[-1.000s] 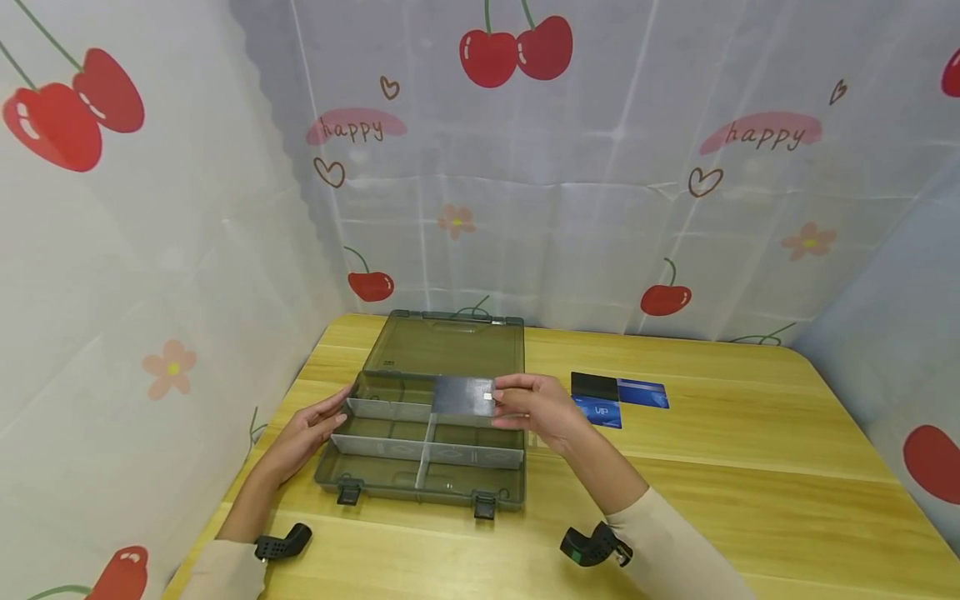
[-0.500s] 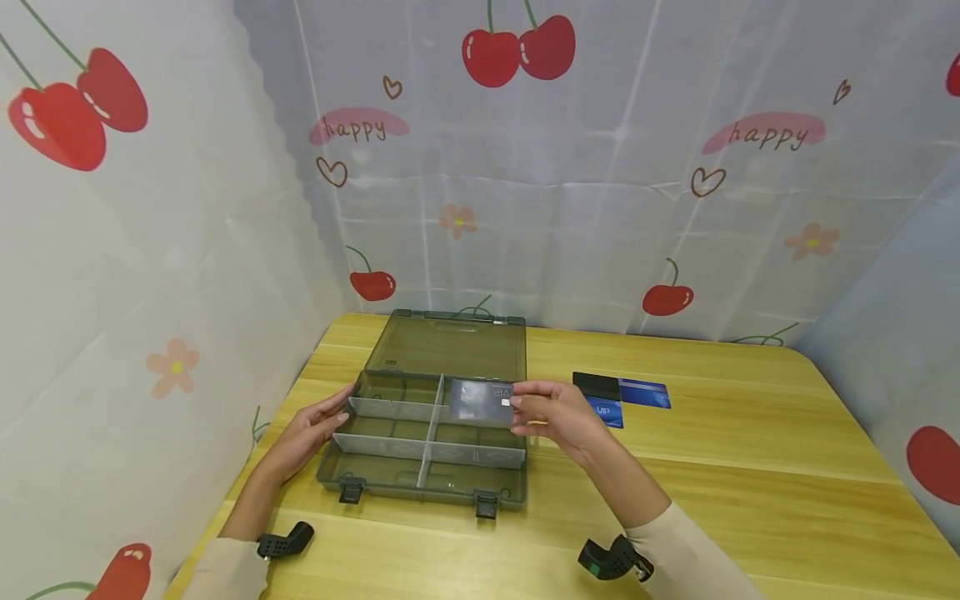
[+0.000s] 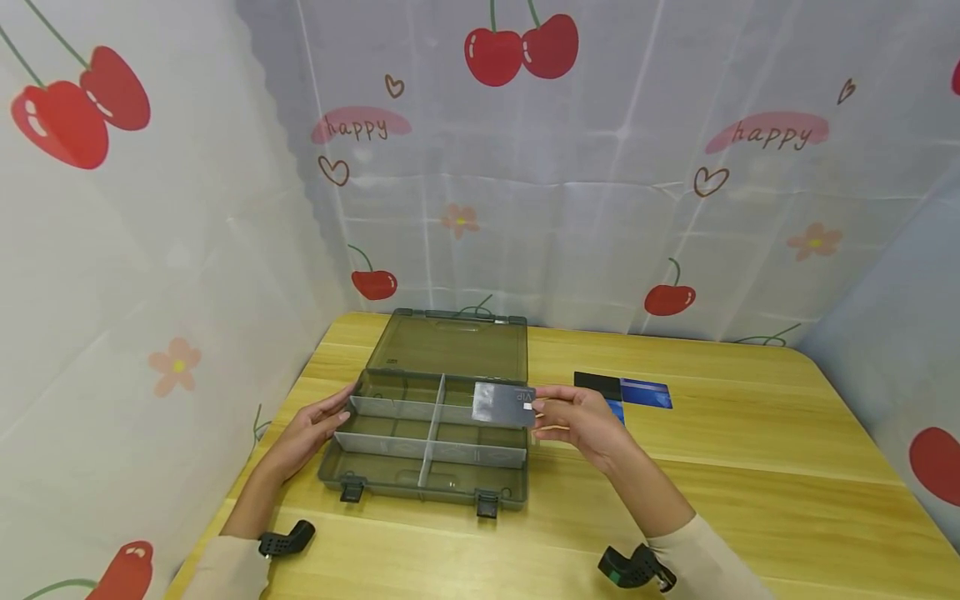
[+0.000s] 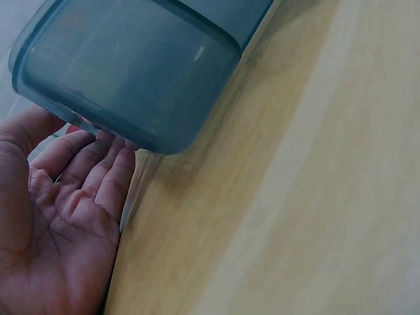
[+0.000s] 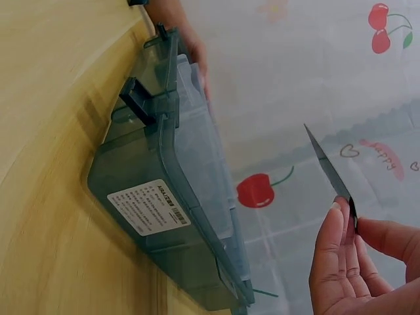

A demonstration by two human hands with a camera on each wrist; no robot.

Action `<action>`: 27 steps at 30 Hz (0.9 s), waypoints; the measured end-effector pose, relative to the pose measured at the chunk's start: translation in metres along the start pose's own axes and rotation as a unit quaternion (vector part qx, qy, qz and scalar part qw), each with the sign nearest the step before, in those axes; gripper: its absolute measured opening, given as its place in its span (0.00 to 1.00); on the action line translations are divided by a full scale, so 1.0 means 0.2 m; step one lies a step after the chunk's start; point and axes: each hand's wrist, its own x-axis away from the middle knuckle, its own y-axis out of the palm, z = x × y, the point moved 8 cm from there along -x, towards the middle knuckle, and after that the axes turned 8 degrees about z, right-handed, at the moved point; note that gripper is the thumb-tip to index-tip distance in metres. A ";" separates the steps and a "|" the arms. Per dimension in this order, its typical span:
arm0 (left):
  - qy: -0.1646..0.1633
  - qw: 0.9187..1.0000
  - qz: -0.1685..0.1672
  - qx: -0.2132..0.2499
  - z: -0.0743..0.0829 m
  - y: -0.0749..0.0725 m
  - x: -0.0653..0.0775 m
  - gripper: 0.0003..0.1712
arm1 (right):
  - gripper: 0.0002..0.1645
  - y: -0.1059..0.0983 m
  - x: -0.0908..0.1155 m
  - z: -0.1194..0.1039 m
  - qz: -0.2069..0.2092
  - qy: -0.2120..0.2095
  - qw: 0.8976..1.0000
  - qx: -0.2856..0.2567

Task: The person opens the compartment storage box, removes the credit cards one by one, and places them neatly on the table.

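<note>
My right hand [image 3: 592, 425] pinches a grey card [image 3: 501, 404] marked VIP by its right end, between thumb and fingers. The card is above the right side of a translucent dark green divider box [image 3: 431, 493], whose lid lies back. In the right wrist view, the card [image 5: 330, 167] shows nearly edge-on in my right hand [image 5: 357, 262], apart from the box [image 5: 151, 157]. My left hand [image 3: 303, 437] rests against the left side of the box. The left wrist view shows the fingertips of my left hand [image 4: 72, 210] touching the box's end wall [image 4: 131, 65].
Right of the box, a black card [image 3: 597, 383] and a blue card [image 3: 647, 393] lie on the wooden table [image 3: 750, 458]. Another blue card [image 3: 617, 410] is mostly hidden behind my right hand. A cherry-patterned curtain [image 3: 562, 183] hangs along the table's back and sides.
My right hand has moved right with the grey card, from over the back compartments toward the box's right edge. My left hand stays in place on the box.
</note>
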 end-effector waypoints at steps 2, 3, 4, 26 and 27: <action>0.000 1.000 -0.001 0.000 0.00 0.00 0.00 0.35 | 0.22 -0.02 0.01 0.00 0.005 0.001 1.000 0.001; 0.001 1.000 -0.001 -0.001 0.00 0.00 0.00 0.35 | 0.22 -0.03 0.01 0.00 0.009 0.002 1.000 0.001; 0.001 1.000 0.000 0.000 0.00 0.00 0.00 0.35 | 0.22 -0.04 0.01 0.00 0.009 0.001 1.000 0.003; 0.001 1.000 -0.002 -0.007 0.01 0.00 0.01 0.35 | 0.08 -0.37 0.13 -0.04 0.023 -0.006 0.999 -0.022; 0.000 1.000 -0.001 -0.008 0.01 0.00 0.01 0.35 | 0.08 -0.39 0.13 -0.05 0.023 -0.007 0.999 -0.023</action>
